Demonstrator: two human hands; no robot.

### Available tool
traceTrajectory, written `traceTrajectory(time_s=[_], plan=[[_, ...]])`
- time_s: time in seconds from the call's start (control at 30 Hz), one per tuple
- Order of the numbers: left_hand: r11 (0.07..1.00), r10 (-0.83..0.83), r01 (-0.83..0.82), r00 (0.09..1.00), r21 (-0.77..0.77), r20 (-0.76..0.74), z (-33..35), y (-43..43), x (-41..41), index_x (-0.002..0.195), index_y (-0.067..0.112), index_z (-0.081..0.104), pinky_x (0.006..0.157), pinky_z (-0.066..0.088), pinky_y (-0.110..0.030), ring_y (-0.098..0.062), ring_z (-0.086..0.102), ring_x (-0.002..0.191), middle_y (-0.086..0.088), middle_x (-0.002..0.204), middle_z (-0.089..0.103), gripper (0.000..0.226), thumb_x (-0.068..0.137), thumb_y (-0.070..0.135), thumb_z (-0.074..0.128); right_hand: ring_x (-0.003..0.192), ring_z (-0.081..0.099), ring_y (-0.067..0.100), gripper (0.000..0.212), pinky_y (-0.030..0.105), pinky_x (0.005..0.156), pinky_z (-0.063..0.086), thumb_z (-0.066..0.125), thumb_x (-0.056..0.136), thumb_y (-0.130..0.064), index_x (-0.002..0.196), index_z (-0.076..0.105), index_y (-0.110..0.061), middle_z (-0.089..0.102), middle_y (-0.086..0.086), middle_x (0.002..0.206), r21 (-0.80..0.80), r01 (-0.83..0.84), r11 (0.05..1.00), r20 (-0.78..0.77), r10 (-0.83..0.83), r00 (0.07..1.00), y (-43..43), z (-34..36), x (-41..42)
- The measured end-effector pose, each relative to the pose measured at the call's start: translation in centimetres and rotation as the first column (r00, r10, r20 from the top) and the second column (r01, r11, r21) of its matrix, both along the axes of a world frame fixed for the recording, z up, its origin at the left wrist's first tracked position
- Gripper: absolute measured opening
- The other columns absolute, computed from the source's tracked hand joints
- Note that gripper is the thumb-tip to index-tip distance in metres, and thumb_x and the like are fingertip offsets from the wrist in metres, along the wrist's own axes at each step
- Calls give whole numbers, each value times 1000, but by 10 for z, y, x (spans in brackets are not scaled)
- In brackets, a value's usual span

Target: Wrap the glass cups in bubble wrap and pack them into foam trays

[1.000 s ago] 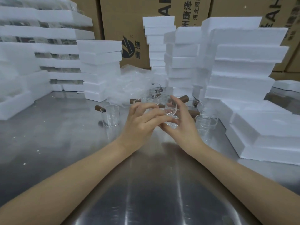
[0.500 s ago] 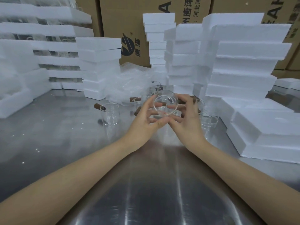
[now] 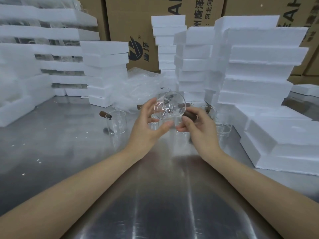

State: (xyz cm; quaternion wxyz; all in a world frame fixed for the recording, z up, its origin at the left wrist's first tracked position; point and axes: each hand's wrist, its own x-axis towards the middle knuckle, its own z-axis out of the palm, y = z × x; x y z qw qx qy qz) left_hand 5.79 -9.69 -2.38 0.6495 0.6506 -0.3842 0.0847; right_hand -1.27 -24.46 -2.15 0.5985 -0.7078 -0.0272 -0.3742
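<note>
Holding one glass cup (image 3: 170, 105) tipped above the desk (image 3: 69, 152) middle, our right hand (image 3: 202, 128) pinching its wooden handle (image 3: 189, 115), left hand (image 3: 146, 128) spread against the wall, likely turning it for bubble wrap (image 3: 138, 90) by the far edge.

Bare steel table (image 3: 164, 195) lies open near the person; foam stacks (image 3: 259, 69) and standing cups (image 3: 116, 124) crowd the far side.

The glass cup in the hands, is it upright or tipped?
Tipped. The glass cup lies on its side, round mouth facing the camera; the right hand grips its dark handle.
</note>
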Motion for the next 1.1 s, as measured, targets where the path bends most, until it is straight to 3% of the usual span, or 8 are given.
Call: traceTrajectory(time_s=[0.1,0.2,0.4,0.63,0.83,0.93,1.03,1.1], plan=[[998,26,-28,999,63,40,1,3,1,146,34,27,97,40,-16,1,44,128,21,143,43,87,75,43,76,54,68,22,17,27,56,56,54,96,-9,112,56,-15,70,-1,73,124,-102,987,-76,112,991,5,1,-1],[994,57,-61,997,94,44,1,3,1,142,47,24,101,38,-15,1,47,125,33,136,40,83,76,43,74,45,61,17,17,19,44,48,44,100,-17,104,57,-7,62,4,76,320,-331,888,-148,392,908,9,1,-5],[994,21,-26,998,104,55,4,3,-1,136,55,24,93,36,-4,10,45,121,45,129,36,75,77,46,67,45,57,14,29,17,44,46,32,103,-27,103,55,-9,62,7,76,458,-493,739,-301,651,697,16,2,-9],[993,-26,21,999,119,43,1,3,3,139,53,17,99,36,-9,10,41,127,39,138,34,79,86,28,69,49,53,12,28,18,46,40,33,104,-20,100,57,-5,59,5,82,388,-416,822,-312,542,780,19,-1,-7],[987,-59,50,997,155,55,-1,3,4,149,43,17,102,35,-12,10,37,131,29,149,30,92,75,60,69,51,56,10,26,17,47,42,39,103,-16,93,61,-8,58,0,78,268,-275,923,-279,348,895,17,-2,-6],[994,-81,83,996,76,-26,2,4,5,137,52,34,112,31,-27,1,36,136,20,149,38,59,82,71,46,51,60,8,19,17,48,46,43,101,-8,107,61,-9,58,1,85,186,-122,975,-232,165,959,15,0,-4],[984,180,-180,978,-12,108,6,10,20,122,37,56,109,33,-22,-3,45,129,7,141,50,34,96,44,35,51,63,10,19,17,48,47,46,99,-6,111,61,-10,60,2,91,152,-35,988,-220,68,973,12,0,-3],[872,453,-487,841,51,295,17,15,42,112,23,66,104,30,-20,-7,45,126,8,135,55,29,93,24,45,51,64,11,18,18,48,47,47,99,-7,109,62,-12,62,2,91,153,-17,988,-240,54,969,11,-1,-3]])
